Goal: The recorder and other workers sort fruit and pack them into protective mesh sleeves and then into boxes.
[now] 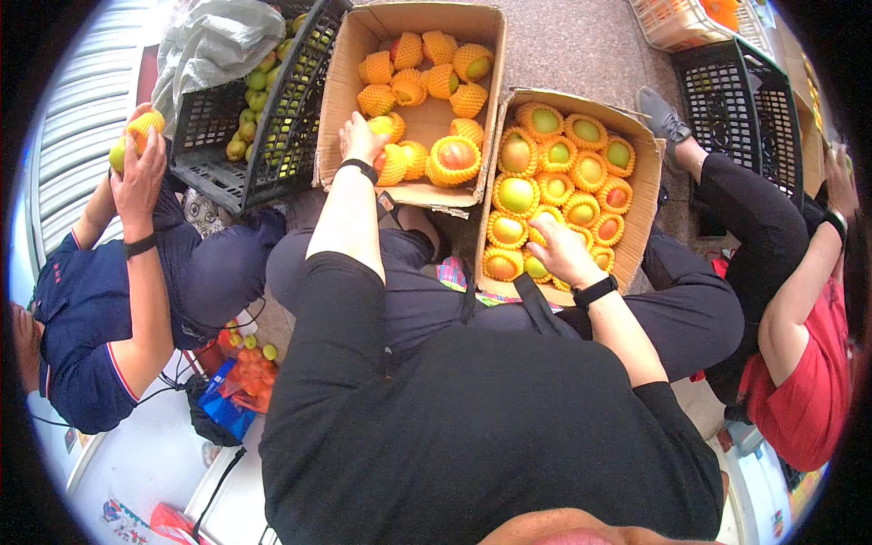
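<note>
My left hand [361, 143] reaches into the left cardboard box [326, 104], its fingers curled against an apple [389, 127] in a yellow foam net. Part of its grip is hidden behind the back of the hand. Several more netted apples lie loosely in that box, one large reddish apple [453, 160] near its right side. Over the right cardboard box [647, 182], my right hand [565, 254] has its fingers and thumb closed around a netted apple [537, 238]. Green and red apples in yellow nets sit there in close rows, their tops showing.
At the left, a black plastic crate [209, 136] with unwrapped apples leans beside the box, a whitish sack [218, 50] over it. A person on the left holds netted fruit [145, 127]. Another person in red [808, 363] sits at the right, near a black crate [740, 100].
</note>
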`<action>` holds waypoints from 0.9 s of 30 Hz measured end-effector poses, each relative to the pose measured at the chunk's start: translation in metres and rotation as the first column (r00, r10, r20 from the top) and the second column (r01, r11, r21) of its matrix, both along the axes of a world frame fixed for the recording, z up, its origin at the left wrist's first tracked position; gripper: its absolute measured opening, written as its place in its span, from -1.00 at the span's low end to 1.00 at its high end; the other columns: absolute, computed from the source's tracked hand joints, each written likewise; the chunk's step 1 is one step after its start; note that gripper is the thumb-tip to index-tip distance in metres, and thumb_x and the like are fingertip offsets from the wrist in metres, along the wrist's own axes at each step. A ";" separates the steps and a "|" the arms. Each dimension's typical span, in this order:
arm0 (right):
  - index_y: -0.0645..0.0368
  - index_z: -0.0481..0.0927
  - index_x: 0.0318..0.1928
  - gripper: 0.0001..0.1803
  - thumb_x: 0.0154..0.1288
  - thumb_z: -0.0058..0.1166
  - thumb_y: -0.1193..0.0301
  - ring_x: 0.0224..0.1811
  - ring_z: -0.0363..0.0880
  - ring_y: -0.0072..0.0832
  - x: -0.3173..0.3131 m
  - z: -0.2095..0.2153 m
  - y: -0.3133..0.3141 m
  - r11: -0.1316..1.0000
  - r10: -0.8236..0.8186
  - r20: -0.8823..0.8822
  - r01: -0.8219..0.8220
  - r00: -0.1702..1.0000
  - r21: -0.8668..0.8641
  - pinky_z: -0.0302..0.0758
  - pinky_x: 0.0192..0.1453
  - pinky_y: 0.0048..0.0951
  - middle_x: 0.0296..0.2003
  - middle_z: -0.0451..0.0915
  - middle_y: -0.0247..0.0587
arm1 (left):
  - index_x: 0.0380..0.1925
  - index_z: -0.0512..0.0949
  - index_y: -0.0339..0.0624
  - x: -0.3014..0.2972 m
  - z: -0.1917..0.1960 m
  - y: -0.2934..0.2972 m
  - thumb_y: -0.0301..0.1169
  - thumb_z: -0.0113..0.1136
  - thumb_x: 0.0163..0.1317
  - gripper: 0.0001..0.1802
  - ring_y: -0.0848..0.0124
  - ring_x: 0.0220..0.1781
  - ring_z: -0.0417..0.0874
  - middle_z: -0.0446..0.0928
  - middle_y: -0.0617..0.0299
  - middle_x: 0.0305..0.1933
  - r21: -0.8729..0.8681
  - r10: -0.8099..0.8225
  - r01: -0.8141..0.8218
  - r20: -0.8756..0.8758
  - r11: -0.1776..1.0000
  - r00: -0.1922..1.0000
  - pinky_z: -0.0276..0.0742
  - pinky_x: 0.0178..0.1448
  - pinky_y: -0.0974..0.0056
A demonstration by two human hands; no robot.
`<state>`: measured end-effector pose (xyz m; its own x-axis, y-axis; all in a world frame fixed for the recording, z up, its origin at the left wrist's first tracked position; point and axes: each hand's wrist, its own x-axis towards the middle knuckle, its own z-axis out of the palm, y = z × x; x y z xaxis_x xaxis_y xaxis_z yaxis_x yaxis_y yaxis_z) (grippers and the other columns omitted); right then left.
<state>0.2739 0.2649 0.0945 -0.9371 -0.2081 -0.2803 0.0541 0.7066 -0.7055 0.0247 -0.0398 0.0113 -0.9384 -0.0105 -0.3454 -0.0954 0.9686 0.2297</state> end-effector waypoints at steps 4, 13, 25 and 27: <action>0.17 0.39 -0.08 -0.62 0.06 0.07 0.36 -0.24 0.45 -0.09 0.000 0.002 0.001 1.000 -0.016 0.042 0.015 0.999 0.025 0.40 -0.19 -0.20 -0.28 0.39 -0.01 | -0.04 0.36 -0.19 0.001 0.007 0.004 -0.11 0.33 -0.21 -0.29 -0.02 0.06 0.37 0.36 -0.11 -0.02 -0.126 0.022 -0.013 0.071 0.992 0.997 0.32 0.13 0.11; 0.20 0.38 -0.08 -0.61 0.06 0.08 0.36 -0.19 0.44 -0.07 0.004 -0.006 0.006 0.999 -0.004 0.061 0.002 0.998 0.032 0.40 -0.14 -0.21 -0.24 0.39 0.01 | 0.03 0.25 -0.05 0.007 -0.021 0.011 -0.26 0.42 -0.34 -0.18 0.04 0.01 0.42 0.32 -0.08 0.01 0.194 -0.070 0.055 0.071 0.979 0.995 0.39 0.08 0.14; 0.22 0.40 0.00 -0.56 0.10 0.10 0.34 -0.17 0.53 -0.38 -0.016 0.012 0.003 0.892 -0.365 0.183 0.399 0.913 -0.212 0.45 -0.11 -0.40 -0.17 0.52 -0.03 | -0.03 0.27 -0.20 0.017 -0.003 0.038 -0.40 0.38 -0.44 -0.19 0.07 0.06 0.24 0.24 -0.05 -0.05 0.290 -0.161 0.241 -0.274 0.926 0.948 0.26 0.18 0.19; 0.24 0.34 0.06 -0.52 0.14 0.09 0.32 -0.13 0.50 -0.43 -0.021 -0.006 0.011 0.696 -0.490 0.212 0.526 0.846 -0.489 0.44 -0.09 -0.44 -0.11 0.49 -0.09 | 0.02 0.22 -0.16 0.015 0.023 0.055 -0.36 0.42 -0.45 -0.11 0.09 0.10 0.23 0.22 -0.01 -0.02 0.336 -0.148 0.255 -0.315 0.907 0.938 0.27 0.18 0.16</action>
